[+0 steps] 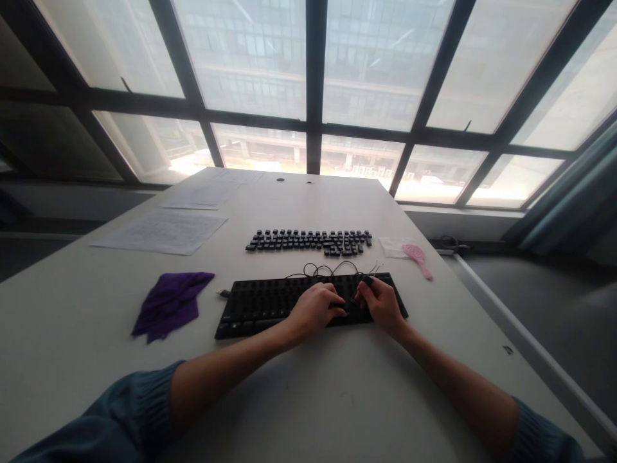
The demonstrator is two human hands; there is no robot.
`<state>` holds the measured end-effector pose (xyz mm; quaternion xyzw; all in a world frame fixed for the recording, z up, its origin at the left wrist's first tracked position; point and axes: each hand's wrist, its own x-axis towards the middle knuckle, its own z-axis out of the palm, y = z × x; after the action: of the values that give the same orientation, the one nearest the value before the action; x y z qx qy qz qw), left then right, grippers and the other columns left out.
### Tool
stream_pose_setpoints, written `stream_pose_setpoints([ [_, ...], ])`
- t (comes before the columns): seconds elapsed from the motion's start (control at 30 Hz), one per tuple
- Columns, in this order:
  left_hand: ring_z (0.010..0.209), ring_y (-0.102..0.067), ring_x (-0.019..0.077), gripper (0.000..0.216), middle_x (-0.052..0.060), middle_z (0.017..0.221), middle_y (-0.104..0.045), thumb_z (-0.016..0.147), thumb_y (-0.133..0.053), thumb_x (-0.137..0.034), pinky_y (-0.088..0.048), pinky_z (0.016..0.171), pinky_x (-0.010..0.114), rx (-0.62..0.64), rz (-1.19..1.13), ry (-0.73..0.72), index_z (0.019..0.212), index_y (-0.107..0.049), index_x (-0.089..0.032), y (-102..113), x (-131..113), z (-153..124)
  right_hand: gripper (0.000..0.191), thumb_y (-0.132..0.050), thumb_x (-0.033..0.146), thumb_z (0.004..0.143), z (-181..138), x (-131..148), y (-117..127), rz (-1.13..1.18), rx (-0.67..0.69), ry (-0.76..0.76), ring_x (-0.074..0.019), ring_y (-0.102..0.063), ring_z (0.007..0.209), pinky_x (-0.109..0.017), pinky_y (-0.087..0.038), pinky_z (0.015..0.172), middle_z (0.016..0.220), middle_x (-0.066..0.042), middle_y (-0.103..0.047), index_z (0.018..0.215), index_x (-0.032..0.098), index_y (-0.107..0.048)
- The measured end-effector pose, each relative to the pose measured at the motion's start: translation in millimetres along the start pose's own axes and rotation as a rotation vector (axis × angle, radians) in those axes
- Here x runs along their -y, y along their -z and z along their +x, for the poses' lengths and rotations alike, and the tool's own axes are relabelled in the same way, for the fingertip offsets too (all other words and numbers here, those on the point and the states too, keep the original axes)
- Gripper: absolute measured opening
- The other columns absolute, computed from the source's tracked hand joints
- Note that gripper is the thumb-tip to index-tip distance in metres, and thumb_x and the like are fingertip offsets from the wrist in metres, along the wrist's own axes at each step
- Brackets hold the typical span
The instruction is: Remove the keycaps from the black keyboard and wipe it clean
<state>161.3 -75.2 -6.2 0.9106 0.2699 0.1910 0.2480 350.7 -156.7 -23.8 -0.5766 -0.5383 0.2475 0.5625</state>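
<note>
A black keyboard (270,297) lies slightly tilted across the table in front of me, most of its keycaps apparently off, with larger keys still along the near left edge. My left hand (315,307) rests over its middle, fingers bent, thumb and forefinger apart with nothing visible between them. Over the keyboard's right part, my right hand (380,302) is closed in a pinch on what looks like a keycap puller (369,281), dark, with thin metal wires pointing up and away. Its lower end is hidden by the fingers. Behind the keyboard, black keycaps (308,241) stand in rows.
A purple cloth (173,305) lies left of the keyboard, near its USB plug (222,293). The black cable (315,269) loops behind. A pink hairbrush (417,259) lies right on a clear plastic bag (391,247). Paper sheets (161,230) cover the table's (318,399) far left.
</note>
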Motion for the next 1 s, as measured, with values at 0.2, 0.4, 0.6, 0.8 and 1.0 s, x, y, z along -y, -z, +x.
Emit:
stream_pose_setpoints([
  [0.2, 0.093, -0.059, 0.0211, 0.009, 0.005, 0.094, -0.066, 0.088, -0.069, -0.022, -0.047, 0.085, 0.032, 0.011, 0.1, -0.089, 0.095, -0.074, -0.018, -4.0, -5.7, -3.0, 0.035, -0.055, 0.045, 0.095, 0.1, -1.3, -0.5, -0.014, -0.005, 0.005, -0.014, -0.055, 0.051, -0.026, -0.043, 0.05, 0.067, -0.003, -0.064, 0.073, 0.018, -0.061],
  [0.4, 0.097, -0.053, 0.0233, 0.006, 0.008, 0.097, -0.06, 0.094, -0.057, -0.016, -0.047, 0.085, 0.035, 0.031, 0.252, -0.133, 0.096, -0.063, -0.014, -10.1, -11.5, -8.7, 0.035, -0.056, 0.044, 0.095, -1.2, 2.0, 0.0, -0.02, -0.004, 0.01, -0.0137, -0.055, 0.051, -0.025, -0.042, 0.05, 0.067, -0.003, -0.064, 0.072, 0.018, -0.061],
  [0.6, 0.1, -0.05, 0.0235, 0.008, 0.008, 0.101, -0.056, 0.097, -0.052, -0.016, -0.046, 0.088, 0.036, 0.029, 0.284, -0.133, 0.099, -0.06, -0.015, -12.2, -12.8, -11.1, 0.037, -0.055, 0.048, 0.095, -0.2, 2.4, -0.1, -0.017, -0.006, -0.004, -0.0136, -0.054, 0.051, -0.025, -0.043, 0.049, 0.067, -0.003, -0.064, 0.073, 0.019, -0.06],
  [0.8, 0.101, -0.05, 0.0249, 0.008, 0.009, 0.102, -0.057, 0.096, -0.051, -0.014, -0.046, 0.089, 0.038, 0.009, 0.285, -0.151, 0.099, -0.059, -0.015, -12.1, -14.9, -12.8, 0.038, -0.055, 0.051, 0.094, -0.2, 1.4, 0.5, -0.034, -0.007, -0.009, -0.0143, -0.055, 0.051, -0.026, -0.044, 0.049, 0.067, -0.004, -0.065, 0.073, 0.019, -0.06],
  [1.0, 0.1, -0.05, 0.0245, 0.009, 0.009, 0.101, -0.058, 0.095, -0.053, -0.012, -0.045, 0.088, 0.037, -0.006, 0.267, -0.153, 0.099, -0.06, -0.016, -14.5, -14.9, -13.4, 0.04, -0.055, 0.053, 0.093, 0.3, 0.7, 1.3, -0.039, -0.009, -0.011, -0.0146, -0.056, 0.05, -0.026, -0.044, 0.049, 0.066, -0.003, -0.065, 0.073, 0.019, -0.061],
])
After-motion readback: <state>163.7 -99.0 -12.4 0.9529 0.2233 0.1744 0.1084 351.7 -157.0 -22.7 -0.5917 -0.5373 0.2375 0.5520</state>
